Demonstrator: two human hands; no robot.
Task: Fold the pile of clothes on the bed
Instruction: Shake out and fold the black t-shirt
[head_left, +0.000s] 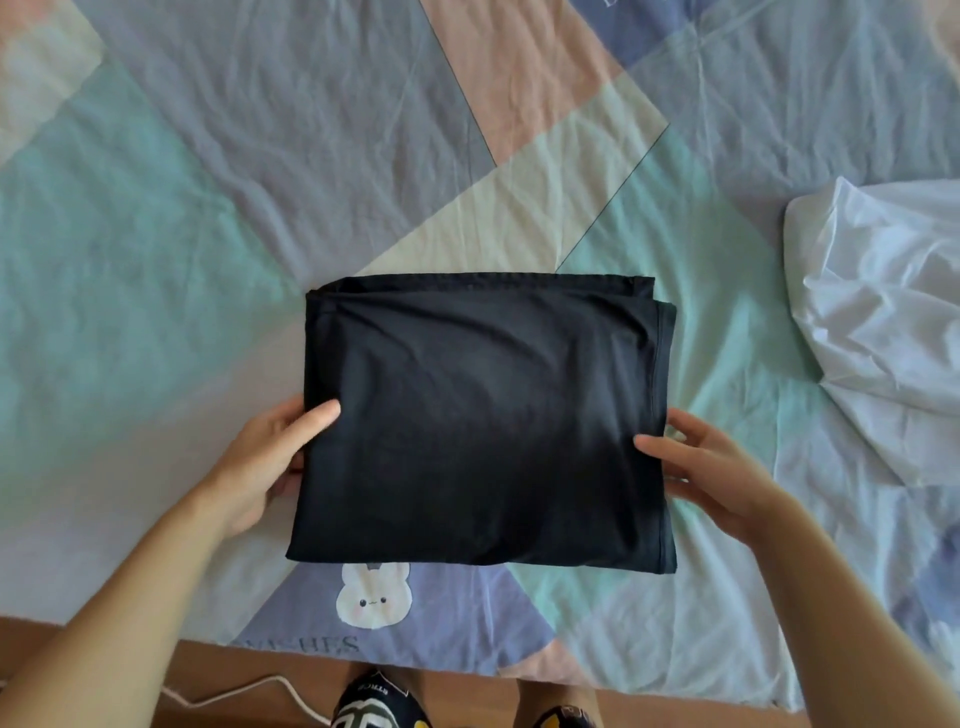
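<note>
Ideally, with left hand (260, 457) and right hand (711, 467) each pinching a side of the folded black garment (478, 415) (thumbs on top), lift evenly so the layers stay aligned.

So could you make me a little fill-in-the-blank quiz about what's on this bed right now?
1. The folded garment held between both hands is ____ in colour.
2. The crumpled unfolded cloth at the right edge is ____.
3. The cartoon animal printed on the pastel patchwork bedsheet just below the garment is a ____.
4. The left hand grips the garment's ____ edge; the right hand grips the opposite one.

Missing words: black; white; rabbit; left
</note>
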